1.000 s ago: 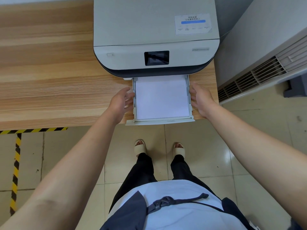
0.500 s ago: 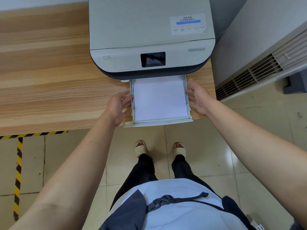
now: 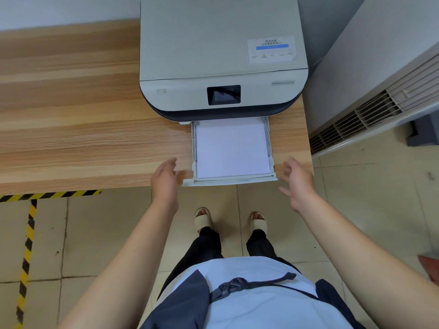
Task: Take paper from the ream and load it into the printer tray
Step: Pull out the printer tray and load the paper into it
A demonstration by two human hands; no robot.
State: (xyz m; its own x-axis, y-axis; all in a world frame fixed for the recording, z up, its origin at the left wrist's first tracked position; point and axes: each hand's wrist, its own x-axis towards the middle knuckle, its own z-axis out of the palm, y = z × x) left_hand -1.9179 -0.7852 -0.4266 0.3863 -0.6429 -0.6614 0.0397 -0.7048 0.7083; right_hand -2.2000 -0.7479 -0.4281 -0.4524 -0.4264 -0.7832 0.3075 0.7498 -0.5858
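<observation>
A grey-white printer [image 3: 221,55] stands on the wooden table [image 3: 71,115]. Its paper tray [image 3: 228,182] is pulled out toward me, reaching the table's front edge. A flat stack of white paper [image 3: 231,148] lies inside the tray. My left hand [image 3: 165,179] hovers open just left of the tray's front corner, not touching it. My right hand [image 3: 297,181] hovers open just right of the tray's other front corner, fingers spread. No ream is in view.
A grey cabinet unit with vent grilles [image 3: 370,110] stands right of the table. Yellow-black hazard tape [image 3: 26,245] marks the tiled floor at left. My feet in sandals [image 3: 202,218] stand below the tray.
Both hands have drawn back from the tray's sides toward me and now hang apart from it. The tray with paper stays pulled out.
</observation>
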